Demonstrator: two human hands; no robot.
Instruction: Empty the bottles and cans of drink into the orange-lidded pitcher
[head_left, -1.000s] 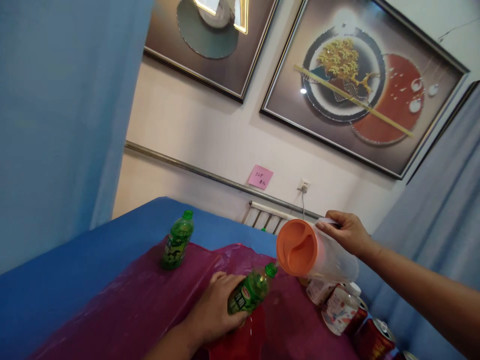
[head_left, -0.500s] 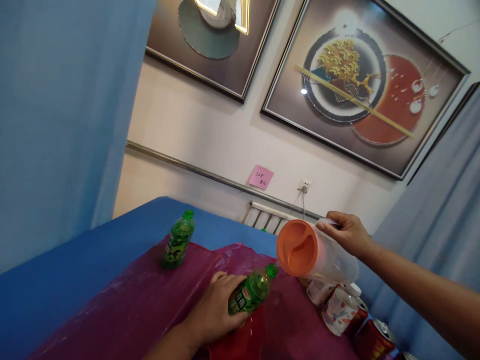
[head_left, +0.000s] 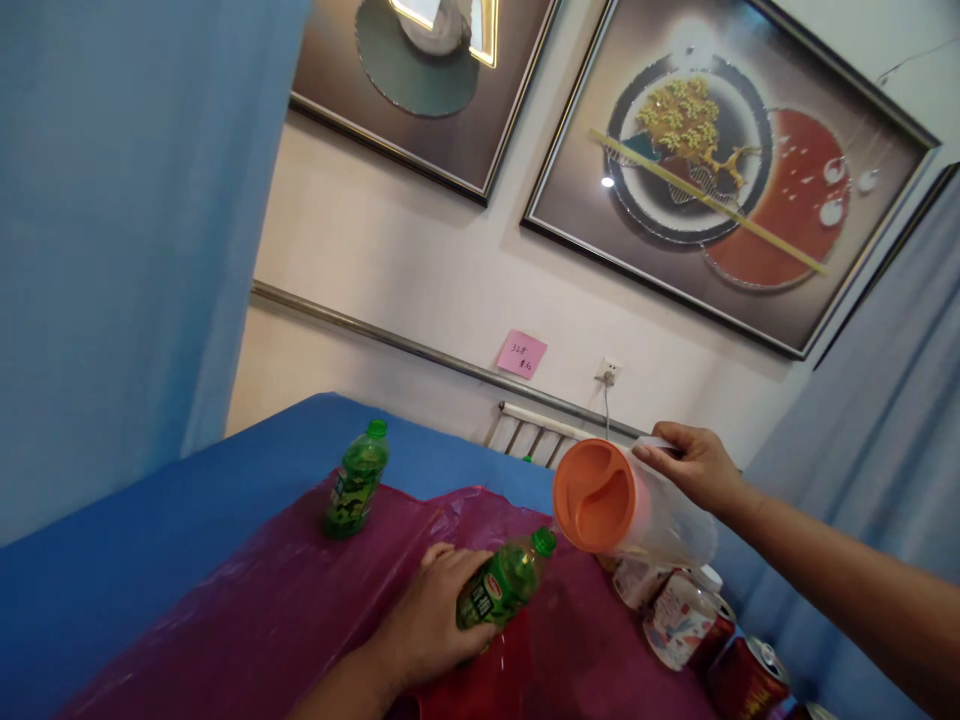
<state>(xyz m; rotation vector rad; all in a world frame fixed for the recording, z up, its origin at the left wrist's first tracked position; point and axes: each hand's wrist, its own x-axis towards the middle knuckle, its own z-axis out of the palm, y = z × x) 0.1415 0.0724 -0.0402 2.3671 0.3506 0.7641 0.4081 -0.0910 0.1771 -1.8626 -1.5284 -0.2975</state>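
Observation:
My left hand (head_left: pixel 439 610) is wrapped round a green drink bottle (head_left: pixel 504 582), which leans to the right with its green top up. By its pale handle, my right hand (head_left: pixel 697 465) grips a clear plastic pitcher (head_left: pixel 671 520) with an orange lid (head_left: pixel 595 497). The pitcher is tipped on its side, lid toward the left, just above and right of the bottle's top. I cannot tell whether liquid runs between them. Below my left hand shows a glossy red thing (head_left: pixel 480 690), its shape partly hidden. A second green bottle (head_left: pixel 356 480) stands upright at the left.
A purple-red plastic sheet (head_left: pixel 247 600) covers part of the blue table (head_left: pixel 150 530). Along the right side stand a jar with a printed label (head_left: pixel 679 620), a dark red can (head_left: pixel 750 680) and other containers. Blue curtains (head_left: pixel 135 220) hang at both sides.

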